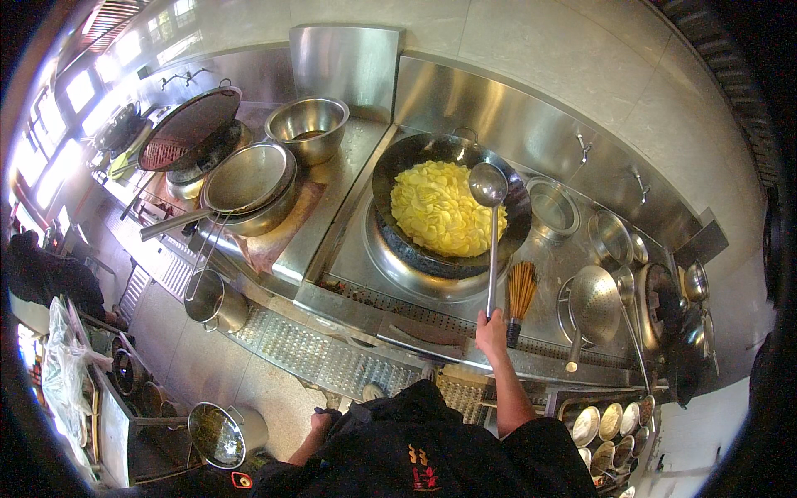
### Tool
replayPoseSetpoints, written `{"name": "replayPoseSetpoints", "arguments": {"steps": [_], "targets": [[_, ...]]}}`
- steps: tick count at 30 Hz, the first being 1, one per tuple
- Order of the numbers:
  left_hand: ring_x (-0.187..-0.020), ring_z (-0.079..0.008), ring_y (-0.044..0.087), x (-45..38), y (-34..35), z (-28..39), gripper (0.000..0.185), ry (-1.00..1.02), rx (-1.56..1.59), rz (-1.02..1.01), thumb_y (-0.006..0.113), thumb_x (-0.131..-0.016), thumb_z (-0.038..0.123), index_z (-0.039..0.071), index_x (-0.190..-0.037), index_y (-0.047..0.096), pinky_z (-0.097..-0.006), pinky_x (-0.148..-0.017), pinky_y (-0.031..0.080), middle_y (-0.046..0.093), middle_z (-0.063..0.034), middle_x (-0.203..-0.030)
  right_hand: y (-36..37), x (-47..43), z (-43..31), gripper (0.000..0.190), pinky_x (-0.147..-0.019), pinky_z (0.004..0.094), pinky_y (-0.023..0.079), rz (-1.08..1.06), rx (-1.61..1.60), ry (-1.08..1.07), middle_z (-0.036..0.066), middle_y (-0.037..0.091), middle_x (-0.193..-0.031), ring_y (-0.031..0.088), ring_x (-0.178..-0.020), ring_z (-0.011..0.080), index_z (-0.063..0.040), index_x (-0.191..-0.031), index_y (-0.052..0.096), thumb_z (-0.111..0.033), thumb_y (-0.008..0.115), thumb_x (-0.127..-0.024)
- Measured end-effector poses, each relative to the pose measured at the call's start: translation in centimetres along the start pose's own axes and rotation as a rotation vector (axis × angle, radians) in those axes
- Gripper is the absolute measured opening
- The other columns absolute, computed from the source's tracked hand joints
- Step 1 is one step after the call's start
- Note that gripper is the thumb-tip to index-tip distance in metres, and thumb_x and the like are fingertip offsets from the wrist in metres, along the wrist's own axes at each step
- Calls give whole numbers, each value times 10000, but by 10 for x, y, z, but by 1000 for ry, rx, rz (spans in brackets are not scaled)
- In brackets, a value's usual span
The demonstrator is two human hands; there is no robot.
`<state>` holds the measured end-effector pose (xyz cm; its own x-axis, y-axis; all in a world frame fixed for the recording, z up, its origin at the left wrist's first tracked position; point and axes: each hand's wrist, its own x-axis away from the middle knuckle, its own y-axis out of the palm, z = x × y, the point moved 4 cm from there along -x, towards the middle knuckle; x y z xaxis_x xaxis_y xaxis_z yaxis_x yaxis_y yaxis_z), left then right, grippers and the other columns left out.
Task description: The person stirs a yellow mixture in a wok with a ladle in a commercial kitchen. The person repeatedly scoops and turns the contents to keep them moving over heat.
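Note:
My right hand (pixel 492 336) is wrapped around the handle of a long steel ladle (pixel 488 183). The ladle's bowl hangs over the right side of a large black wok (pixel 423 149), appearing empty. Thin yellow slices (pixel 442 211), seemingly potato, fill the middle of the wok, which sits on a round steel burner ring (pixel 405 267). Just right of my right hand, a bamboo wok brush (pixel 521 292) with a dark-bound end lies on the stove top. My left hand (pixel 321 423) is low beside my body, at a small dark item I cannot make out.
Left of the wok are a steel bowl (pixel 308 124), a handled strainer (pixel 249 177) over a pot, and a tilted second wok (pixel 193 131). A perforated skimmer (pixel 594 305) lies right. Seasoning bowls (pixel 610 420) stand lower right. Steel pots (pixel 215 299) stand below the counter. Someone in dark clothes (pixel 53 274) is far left.

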<state>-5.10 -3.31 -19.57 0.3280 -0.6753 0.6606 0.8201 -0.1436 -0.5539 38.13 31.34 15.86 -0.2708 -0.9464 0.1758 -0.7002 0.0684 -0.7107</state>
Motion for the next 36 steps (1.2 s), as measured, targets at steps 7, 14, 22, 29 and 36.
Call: {"name": "replayPoseSetpoints", "arguments": {"steps": [7,14,22,29,36], "targets": [[-837,-294,673,10,-6,13,289,9,-36,2,590,-713,184,-65,-845,652,-366,-670,510,682,-201,-845,5,-5,12,352,-641,503,474,15,6,-9,255,614,-765,606,-713,430,10,-965,450,-338,483,-928],[-860,-288,668,-3,2,-3,321,104,-37,-7,590,-706,191,-55,-898,666,-369,-699,505,687,-192,-866,11,-9,21,304,-374,367,473,69,37,-122,155,555,-584,579,-425,259,-9,-909,368,-289,477,-951],[-869,-277,662,14,-6,17,311,31,71,-14,609,-702,202,-49,-875,665,-375,-698,499,686,-180,-859,7,-5,12,305,-434,405,471,73,89,-74,186,576,-624,585,-481,302,-8,-933,387,-297,483,-945],[-913,-314,657,-2,0,0,326,35,-76,-33,571,-705,195,-63,-884,656,-381,-719,504,682,-206,-897,6,-5,14,333,-591,486,470,31,16,-21,245,605,-727,600,-655,406,-1,-965,430,-328,486,-931],[-922,-331,654,-1,-3,8,338,-29,-183,-54,578,-703,221,-62,-871,655,-387,-742,511,674,-229,-896,11,-9,19,318,-380,386,465,90,68,-127,162,566,-576,580,-415,269,-8,-914,374,-308,474,-952]]}}
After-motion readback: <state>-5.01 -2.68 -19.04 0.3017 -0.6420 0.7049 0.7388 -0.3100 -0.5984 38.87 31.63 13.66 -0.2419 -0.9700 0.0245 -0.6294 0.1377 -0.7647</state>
